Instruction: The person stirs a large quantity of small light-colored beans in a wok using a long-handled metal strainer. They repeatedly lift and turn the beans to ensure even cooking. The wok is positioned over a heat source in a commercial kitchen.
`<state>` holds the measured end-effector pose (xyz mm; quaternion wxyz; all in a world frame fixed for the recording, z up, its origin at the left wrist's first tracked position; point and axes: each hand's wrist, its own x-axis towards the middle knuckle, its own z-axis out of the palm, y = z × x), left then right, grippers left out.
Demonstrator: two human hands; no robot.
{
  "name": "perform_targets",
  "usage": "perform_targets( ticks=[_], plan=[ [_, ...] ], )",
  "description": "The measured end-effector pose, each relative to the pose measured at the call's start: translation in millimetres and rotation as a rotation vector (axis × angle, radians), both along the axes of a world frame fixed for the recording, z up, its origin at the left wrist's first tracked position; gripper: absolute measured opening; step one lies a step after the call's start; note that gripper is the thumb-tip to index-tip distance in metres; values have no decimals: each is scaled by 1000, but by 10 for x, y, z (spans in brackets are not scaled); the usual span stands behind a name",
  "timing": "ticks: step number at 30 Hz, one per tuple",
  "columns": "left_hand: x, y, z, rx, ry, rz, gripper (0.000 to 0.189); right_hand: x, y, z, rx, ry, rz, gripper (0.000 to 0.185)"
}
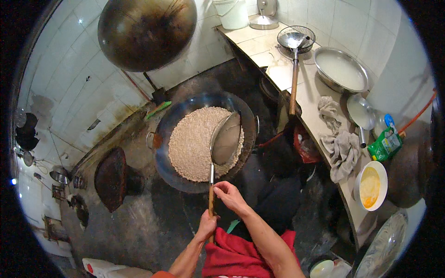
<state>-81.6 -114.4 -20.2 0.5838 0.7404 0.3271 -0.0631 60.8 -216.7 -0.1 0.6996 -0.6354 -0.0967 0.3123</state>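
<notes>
A large wok (162, 121) with side ring handles stands in front of me. It holds a broad mound of small pale bean-like pieces (193, 146). Over the right part of the mound lies a large, round, shallow skimmer (227, 140), tilted, with a metal neck and a wooden handle (211, 199). My left hand (207, 225) is wrapped around the lower part of this handle. Higher up, my right hand (229, 197) has its fingers loosely curled and fingertips beside the handle; whether they touch it is unclear.
On the tiled counter (253, 43) at right are a ladle (294, 69) on a wire basket, a metal basin (340, 69) of cloudy liquid, crumpled cloths (342, 153) and a white bowl (372, 187) with yellow contents. A second wok (147, 34) leans against the wall. A dark stool-like object (113, 179) stands left.
</notes>
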Motion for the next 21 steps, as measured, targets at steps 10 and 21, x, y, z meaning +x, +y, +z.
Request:
perform_targets(
  ticks=[10,21],
  plan=[
    [24,-29,-50,3,68,-59,13,-6,46,-78,44,45,-21,32],
    [27,14,-16,-25,71,-26,17,17,1,71,4,29,14,30]
  ],
)
